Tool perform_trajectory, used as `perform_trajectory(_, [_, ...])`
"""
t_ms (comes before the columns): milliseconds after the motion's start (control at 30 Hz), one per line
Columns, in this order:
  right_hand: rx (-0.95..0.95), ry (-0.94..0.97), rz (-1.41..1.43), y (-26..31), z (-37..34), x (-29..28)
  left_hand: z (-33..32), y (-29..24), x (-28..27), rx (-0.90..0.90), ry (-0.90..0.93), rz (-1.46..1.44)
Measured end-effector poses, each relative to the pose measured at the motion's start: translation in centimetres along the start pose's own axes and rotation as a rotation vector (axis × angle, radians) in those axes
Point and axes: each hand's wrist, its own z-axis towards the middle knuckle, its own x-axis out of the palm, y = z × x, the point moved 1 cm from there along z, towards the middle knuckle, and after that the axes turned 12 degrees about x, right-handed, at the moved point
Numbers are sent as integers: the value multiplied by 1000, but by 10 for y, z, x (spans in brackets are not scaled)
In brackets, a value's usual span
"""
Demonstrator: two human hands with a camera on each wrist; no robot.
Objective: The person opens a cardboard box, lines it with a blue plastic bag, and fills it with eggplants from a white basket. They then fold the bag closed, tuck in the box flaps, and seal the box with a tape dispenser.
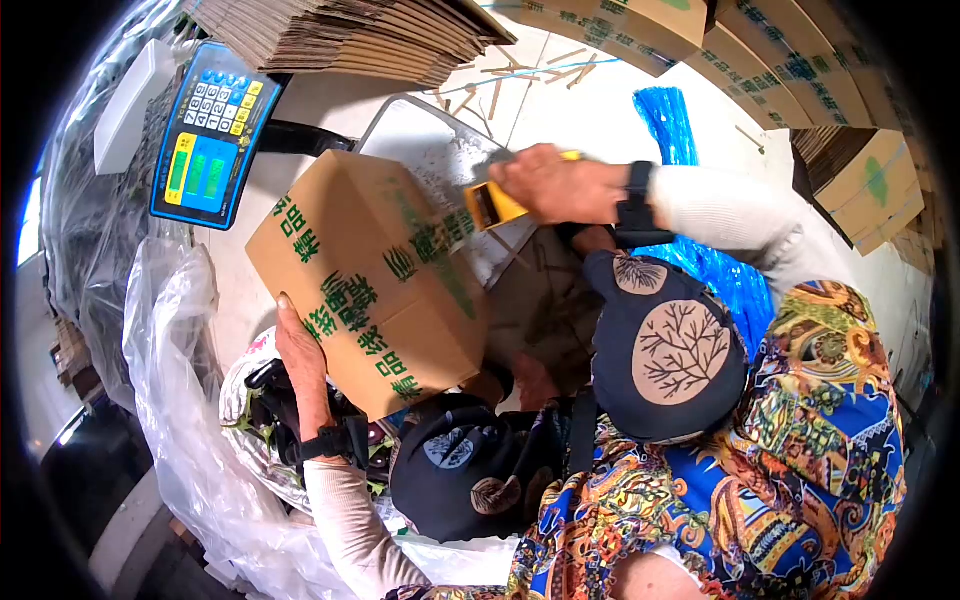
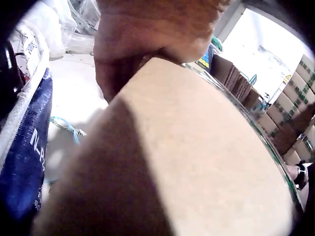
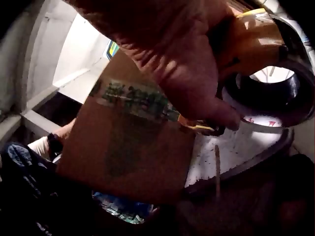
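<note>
A cardboard box (image 1: 350, 270) with green printing stands tilted over the metal scale platform (image 1: 405, 118). My left hand (image 1: 302, 350) grips the box's near left edge, its thumb along the printed face; in the left wrist view the hand (image 2: 152, 34) wraps the box's corner. In my right hand (image 1: 560, 183) is a yellow tape dispenser (image 1: 510, 208), held at the far right end of the box. The right wrist view shows its large tape roll (image 3: 301, 101) and a strip of printed tape (image 3: 138, 101) lying across the box's end.
The scale's keypad display (image 1: 205, 140) stands at the left. Flattened cartons (image 1: 350, 40) are stacked at the back, with closed boxes (image 1: 770, 80) at the back right. Blue plastic twine (image 1: 668, 120) lies on the right. Clear plastic sheeting (image 1: 170, 330) drapes the left side.
</note>
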Motion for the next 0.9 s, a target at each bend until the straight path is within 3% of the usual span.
perform_trajectory(100, [-281,-50,-517,63,48,21,-1,1,2,-14,-38,-8])
perform_trajectory(167, [-238,77,-356,77,69,-23,1,8,4,-2,-68,-4])
perform_trajectory(200, [-190,-159,-249,74,68,-6,1,11,3,5,-58,1])
perform_trajectory(233, [-280,-30,-127,67,72,7,1,13,2,6,-41,-56])
perform_trajectory(300, [13,-48,-414,65,62,49,-2,4,7,6,-29,-179])
perform_trajectory(367, [98,105,498,12,43,-2,-2,11,5,-11,24,-258])
perform_trajectory(400, [291,321,412,-1,42,-23,-3,8,7,-42,16,-312])
perform_trajectory(467, [584,522,359,-28,34,-76,-9,-36,12,-125,32,-527])
perform_trajectory(500, [628,560,476,-49,27,-85,-6,-37,15,-16,43,-524])
perform_trajectory(567, [587,282,813,-79,11,-84,-2,-33,23,194,55,-514])
perform_trajectory(633, [560,283,1123,-78,16,-130,-10,-90,33,125,128,-533])
perform_trajectory(733, [548,270,1655,-71,23,-164,5,-87,84,457,82,-318])
perform_trajectory(767, [445,303,1721,-74,27,-175,7,-96,99,565,68,-154])
perform_trajectory(833, [422,221,1778,-71,34,-184,8,-118,127,758,7,270])
perform_trajectory(900, [457,184,1746,-71,41,-185,13,-128,146,869,98,397])
